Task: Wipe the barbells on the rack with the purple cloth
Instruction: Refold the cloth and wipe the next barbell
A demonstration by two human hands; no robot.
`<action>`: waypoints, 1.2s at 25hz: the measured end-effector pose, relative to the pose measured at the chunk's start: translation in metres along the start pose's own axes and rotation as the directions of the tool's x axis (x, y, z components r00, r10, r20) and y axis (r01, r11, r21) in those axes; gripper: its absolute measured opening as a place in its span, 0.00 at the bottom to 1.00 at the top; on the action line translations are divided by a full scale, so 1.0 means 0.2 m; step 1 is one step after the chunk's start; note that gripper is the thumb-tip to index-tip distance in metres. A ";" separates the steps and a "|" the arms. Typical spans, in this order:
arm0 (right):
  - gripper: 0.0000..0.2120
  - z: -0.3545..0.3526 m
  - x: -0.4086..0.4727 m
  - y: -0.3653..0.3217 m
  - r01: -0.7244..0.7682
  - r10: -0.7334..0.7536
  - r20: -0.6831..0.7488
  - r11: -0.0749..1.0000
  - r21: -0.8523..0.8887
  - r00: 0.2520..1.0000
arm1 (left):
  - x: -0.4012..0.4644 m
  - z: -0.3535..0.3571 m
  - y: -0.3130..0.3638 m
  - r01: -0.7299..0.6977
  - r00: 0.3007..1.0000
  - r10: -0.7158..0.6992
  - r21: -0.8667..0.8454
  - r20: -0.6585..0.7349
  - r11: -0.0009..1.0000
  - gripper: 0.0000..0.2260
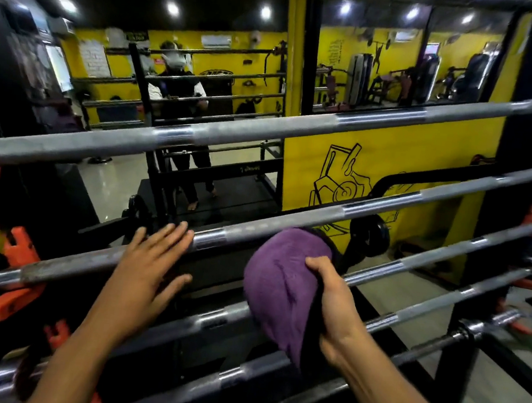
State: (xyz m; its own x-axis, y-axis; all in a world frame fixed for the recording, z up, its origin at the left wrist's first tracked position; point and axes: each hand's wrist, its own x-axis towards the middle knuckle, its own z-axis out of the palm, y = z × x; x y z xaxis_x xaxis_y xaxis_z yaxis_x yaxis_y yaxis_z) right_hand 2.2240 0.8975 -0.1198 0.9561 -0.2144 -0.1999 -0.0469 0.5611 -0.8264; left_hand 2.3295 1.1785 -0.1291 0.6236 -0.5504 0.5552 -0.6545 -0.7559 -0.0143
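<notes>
A: Where's the purple cloth (pixel 279 287) right now?

B: Bunched in the right hand (pixel 334 300), thumb pinching it from the front, and draped over the third barbell (pixel 431 259) down the rack, just under the second barbell (pixel 288 224). The left hand (pixel 144 271) has flat, spread fingers, its fingertips touching that second bar near a chrome collar.

A: So what could go wrong?

B: The cloth hangs in a loose lump, so I'd judge a sideways stroke may only skim the front of the bar and miss the back. A loose fold could also snag on the knurling or a collar ring.

A: And the bars themselves?

B: They sit on orange hooks (pixel 20 257) at the ends. I can't tell how deep those cradles are, so a hard push might roll or shift a bar. The left hand is only resting there, not gripping, and wouldn't stop that. Knuckles between closely stacked bars could get pinched too
</notes>
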 end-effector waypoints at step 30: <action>0.14 -1.06 -1.35 1.15 0.664 0.646 0.676 0.334 -0.669 0.355 | -2.89 -0.31 2.59 0.952 -0.216 -0.862 -0.099 0.459 -0.291 0.19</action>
State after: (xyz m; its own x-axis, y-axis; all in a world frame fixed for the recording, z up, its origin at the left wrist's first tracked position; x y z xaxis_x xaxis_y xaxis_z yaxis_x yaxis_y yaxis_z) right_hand 1.8935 0.9154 -0.3672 0.5043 0.8267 -0.2495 0.4258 -0.4894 -0.7610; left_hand 1.6034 1.1271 -0.4052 0.6260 0.6074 -0.4892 0.7414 -0.2689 0.6148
